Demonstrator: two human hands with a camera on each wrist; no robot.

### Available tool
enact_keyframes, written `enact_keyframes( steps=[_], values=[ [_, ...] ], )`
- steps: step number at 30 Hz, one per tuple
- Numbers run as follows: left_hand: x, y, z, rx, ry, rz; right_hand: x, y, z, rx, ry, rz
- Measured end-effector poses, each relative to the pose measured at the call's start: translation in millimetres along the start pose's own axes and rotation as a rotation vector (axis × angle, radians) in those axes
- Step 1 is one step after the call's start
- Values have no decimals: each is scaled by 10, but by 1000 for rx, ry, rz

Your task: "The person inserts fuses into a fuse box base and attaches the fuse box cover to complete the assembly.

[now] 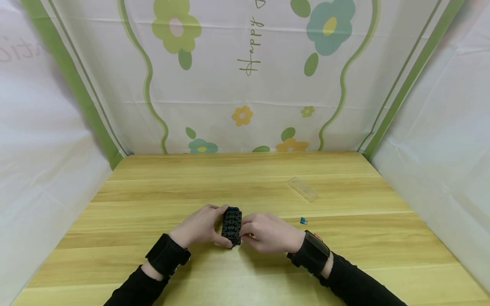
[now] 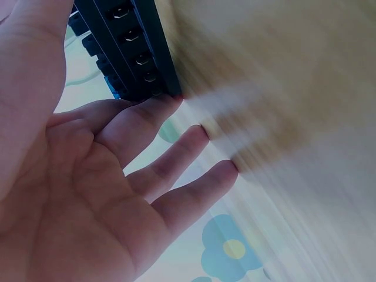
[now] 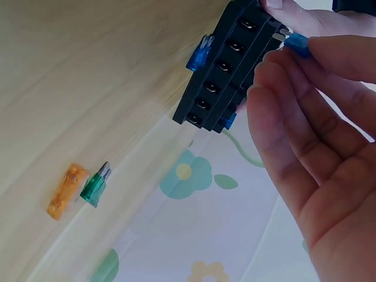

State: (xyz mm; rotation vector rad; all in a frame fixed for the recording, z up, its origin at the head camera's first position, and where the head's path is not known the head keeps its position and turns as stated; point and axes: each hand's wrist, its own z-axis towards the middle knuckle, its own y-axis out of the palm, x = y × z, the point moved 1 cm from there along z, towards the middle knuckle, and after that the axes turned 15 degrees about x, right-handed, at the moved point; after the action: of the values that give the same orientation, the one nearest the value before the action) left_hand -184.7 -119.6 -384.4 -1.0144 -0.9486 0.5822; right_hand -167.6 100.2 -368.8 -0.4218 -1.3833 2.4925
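Observation:
A black fuse block (image 1: 231, 225) with a row of slots stands between the two hands over the table. My left hand (image 1: 200, 225) grips it from the left, thumb at its near end and index finger at its far end. The other fingers (image 2: 191, 191) are stretched out below it in the left wrist view. My right hand (image 1: 268, 233) pinches a small blue blade fuse (image 3: 298, 44) between thumb and fingers, its metal prongs against or close to the block's side. Another blue piece (image 3: 229, 121) shows at the block's far end.
A clear plastic case (image 1: 302, 189) lies at the back right. In the right wrist view a green fuse (image 3: 94, 189) and an orange piece (image 3: 66, 191) lie on the wood; another blue fuse (image 3: 201, 54) appears beside the block. A printed curtain (image 1: 214, 85) stands behind the table.

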Motion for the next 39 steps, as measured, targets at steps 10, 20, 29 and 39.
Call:
enact_keyframes(
  steps=[10,20,29,39],
  values=[
    [7,-11,3,5,2,-10,43,-14,5,23,30,-26],
    [1,-10,1,1,6,-9,79,-19,9,53,86,-12],
    [-7,-13,-3,5,4,-11,121,-21,13,91,104,10],
    [-10,0,7,3,1,-3,145,-7,-1,138,85,-6]
  ],
)
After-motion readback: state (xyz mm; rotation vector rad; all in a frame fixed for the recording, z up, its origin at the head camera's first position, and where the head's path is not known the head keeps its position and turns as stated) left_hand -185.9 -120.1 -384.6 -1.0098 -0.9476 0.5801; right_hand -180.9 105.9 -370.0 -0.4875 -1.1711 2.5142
